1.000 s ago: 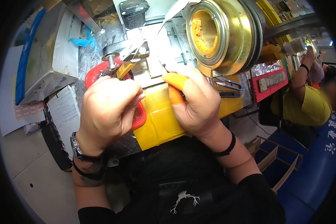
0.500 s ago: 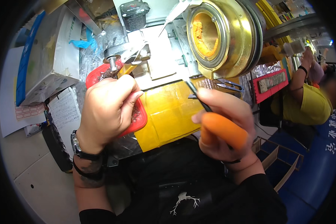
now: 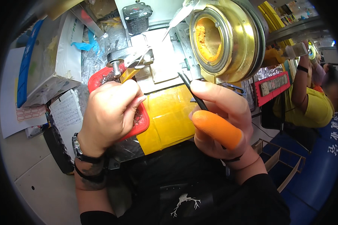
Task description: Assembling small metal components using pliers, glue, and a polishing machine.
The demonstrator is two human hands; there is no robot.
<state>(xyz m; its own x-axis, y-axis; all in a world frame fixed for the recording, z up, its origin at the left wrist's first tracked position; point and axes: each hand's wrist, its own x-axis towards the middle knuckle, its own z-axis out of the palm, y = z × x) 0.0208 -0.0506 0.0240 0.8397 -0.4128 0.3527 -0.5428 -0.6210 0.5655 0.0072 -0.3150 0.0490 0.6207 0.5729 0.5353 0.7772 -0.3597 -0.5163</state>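
Note:
My left hand (image 3: 110, 110) is closed in a fist over a red tray (image 3: 143, 128) of fine brown bits. What its fingers hold, if anything, is hidden. Just above the knuckles a yellow strip (image 3: 130, 74) runs up to a metal clamp with a spring screw (image 3: 116, 67). In my right hand (image 3: 223, 112) are slim black tweezers (image 3: 193, 92), pinched between thumb and fingers, with their tips up toward a pale board (image 3: 163, 71). An orange finger cot (image 3: 218, 129) covers one finger of that hand. Beneath both hands lies a yellow taped mat (image 3: 165, 120).
A round brass machine head (image 3: 248, 41) with orange material in its opening stands at the upper right. A white pointed nozzle (image 3: 180, 17) hangs over the board. A white box (image 3: 60, 60) stands left. Farther right, a person in a yellow shirt (image 3: 308, 107) sits near a red tray (image 3: 274, 83).
My right hand has shifted slightly left, and the tweezers' tips now sit higher and farther left, nearer the board. My left hand stays closed in nearly the same place.

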